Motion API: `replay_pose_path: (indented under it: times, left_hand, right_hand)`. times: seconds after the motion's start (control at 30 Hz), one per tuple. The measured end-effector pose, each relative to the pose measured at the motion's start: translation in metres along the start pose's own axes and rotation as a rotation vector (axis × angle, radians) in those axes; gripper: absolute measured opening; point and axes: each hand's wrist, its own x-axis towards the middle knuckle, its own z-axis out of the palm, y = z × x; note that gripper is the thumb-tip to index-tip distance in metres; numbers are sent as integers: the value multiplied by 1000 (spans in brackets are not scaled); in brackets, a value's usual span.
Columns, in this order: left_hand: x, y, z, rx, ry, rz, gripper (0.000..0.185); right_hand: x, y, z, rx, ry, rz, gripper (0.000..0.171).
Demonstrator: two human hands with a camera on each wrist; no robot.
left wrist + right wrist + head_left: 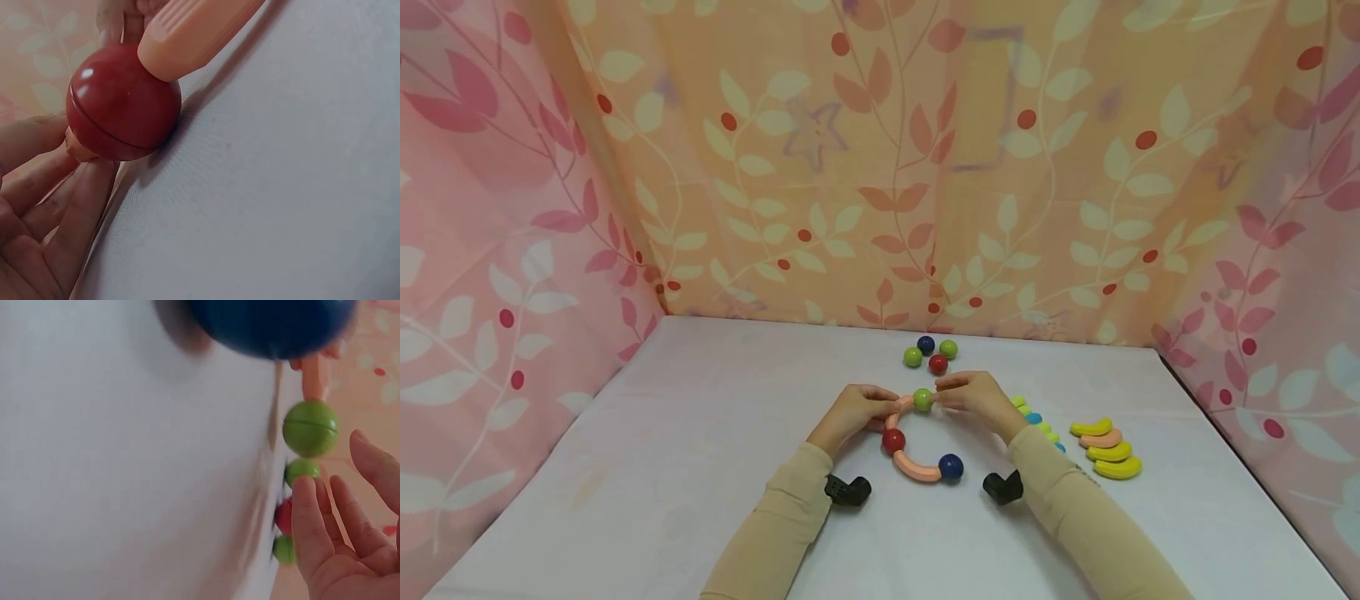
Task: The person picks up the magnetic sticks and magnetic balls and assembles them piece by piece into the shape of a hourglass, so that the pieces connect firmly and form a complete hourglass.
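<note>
Head view: left hand [853, 410] pinches the peach curved piece [897, 410]; right hand [976, 398] pinches beside the green ball [922, 400], mid-table [700, 467]. Left wrist view: fingers [69, 206] touch the red ball [122, 103]. Right wrist view: fingers [312, 519] loosely extended, grip unclear.

Lighting is bright, soft and even, with a warm glow through the curtain [880, 150]. Shadows on the desk [662, 467] are faint. The head view is sharp. The right wrist view is blurred; its blue ball [272, 325] is out of focus.
</note>
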Motion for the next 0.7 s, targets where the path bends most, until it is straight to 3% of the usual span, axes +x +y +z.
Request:
replay_pose_path:
  times: [0.5,0.7]
  left_hand:
    - [2,-2,1,12,11,-29,33]
    - [1,-1,1,8,17,-41,32]
  right_hand:
    - [-41,9,-76,-47,56,-24,68]
    - [-56,19,-102,-83,74,19,82]
